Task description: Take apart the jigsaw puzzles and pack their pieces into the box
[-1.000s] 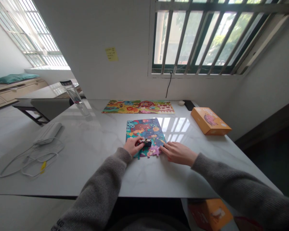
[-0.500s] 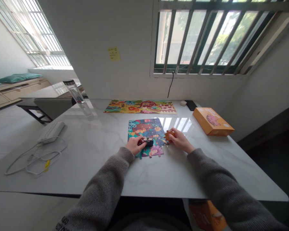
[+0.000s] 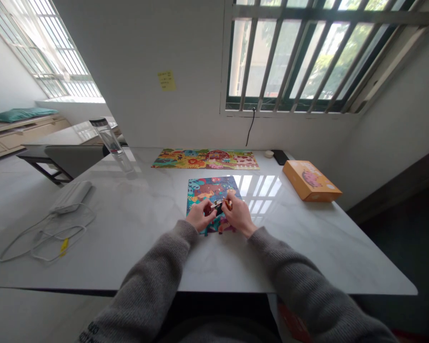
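Note:
A small colourful jigsaw puzzle (image 3: 209,188) lies on the white marble table (image 3: 146,228) in front of me. My left hand (image 3: 199,216) rests on its lower left part, fingers closed on a small dark object (image 3: 218,206) that I cannot name. My right hand (image 3: 238,214) is beside it over the puzzle's lower right, pinching an orange puzzle piece (image 3: 228,204). The two hands nearly touch. The puzzle's lower edge is partly hidden under them.
A longer farm-picture puzzle (image 3: 205,159) lies farther back. An orange box (image 3: 311,180) sits at the right, a clear bottle (image 3: 111,143) back left, a white power adapter with cables (image 3: 69,197) at the left. A barred window fills the wall behind.
My right hand picked up an orange piece at the puzzle's right edge and carried it left, up against my left hand. The left hand stayed in place.

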Demonstrator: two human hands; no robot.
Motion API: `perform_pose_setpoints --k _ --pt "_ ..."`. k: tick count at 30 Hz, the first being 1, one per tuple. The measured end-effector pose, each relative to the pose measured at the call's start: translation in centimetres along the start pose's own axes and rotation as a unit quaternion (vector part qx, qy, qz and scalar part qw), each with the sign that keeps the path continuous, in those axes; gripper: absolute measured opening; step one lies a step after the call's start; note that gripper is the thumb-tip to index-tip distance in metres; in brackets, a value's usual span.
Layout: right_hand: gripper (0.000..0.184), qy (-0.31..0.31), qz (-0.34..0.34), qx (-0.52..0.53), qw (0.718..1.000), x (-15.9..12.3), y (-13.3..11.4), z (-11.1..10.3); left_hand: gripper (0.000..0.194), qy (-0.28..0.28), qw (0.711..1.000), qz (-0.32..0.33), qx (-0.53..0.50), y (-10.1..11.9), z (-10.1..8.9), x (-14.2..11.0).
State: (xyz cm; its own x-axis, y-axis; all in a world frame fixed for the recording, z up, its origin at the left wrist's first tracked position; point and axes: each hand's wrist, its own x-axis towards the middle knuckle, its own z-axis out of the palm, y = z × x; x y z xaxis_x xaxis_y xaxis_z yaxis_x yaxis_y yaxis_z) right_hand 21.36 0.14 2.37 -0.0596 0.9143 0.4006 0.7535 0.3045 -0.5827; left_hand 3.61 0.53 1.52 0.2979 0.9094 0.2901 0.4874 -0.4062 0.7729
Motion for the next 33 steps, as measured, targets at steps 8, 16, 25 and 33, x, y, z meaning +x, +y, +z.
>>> perform_pose_setpoints --k 8,16,25,33 --pt "0.014 -0.121 -0.066 0.127 0.982 -1.0 0.2 -1.2 0.018 -0.006 0.998 -0.014 -0.053 -0.5 0.1 0.0" --pt "0.008 -0.059 -0.103 0.111 0.987 -0.6 2.1 -0.5 0.019 -0.046 0.997 -0.007 -0.056 -0.8 -0.5 0.0" --pt "0.020 -0.049 -0.112 0.098 0.988 -1.0 2.2 0.5 0.027 -0.090 0.995 0.002 -0.033 -1.6 -0.7 0.0" --pt "0.023 -0.080 -0.106 0.098 0.986 0.1 3.1 -1.8 0.020 -0.076 0.996 -0.006 -0.036 -1.3 -0.3 0.0"
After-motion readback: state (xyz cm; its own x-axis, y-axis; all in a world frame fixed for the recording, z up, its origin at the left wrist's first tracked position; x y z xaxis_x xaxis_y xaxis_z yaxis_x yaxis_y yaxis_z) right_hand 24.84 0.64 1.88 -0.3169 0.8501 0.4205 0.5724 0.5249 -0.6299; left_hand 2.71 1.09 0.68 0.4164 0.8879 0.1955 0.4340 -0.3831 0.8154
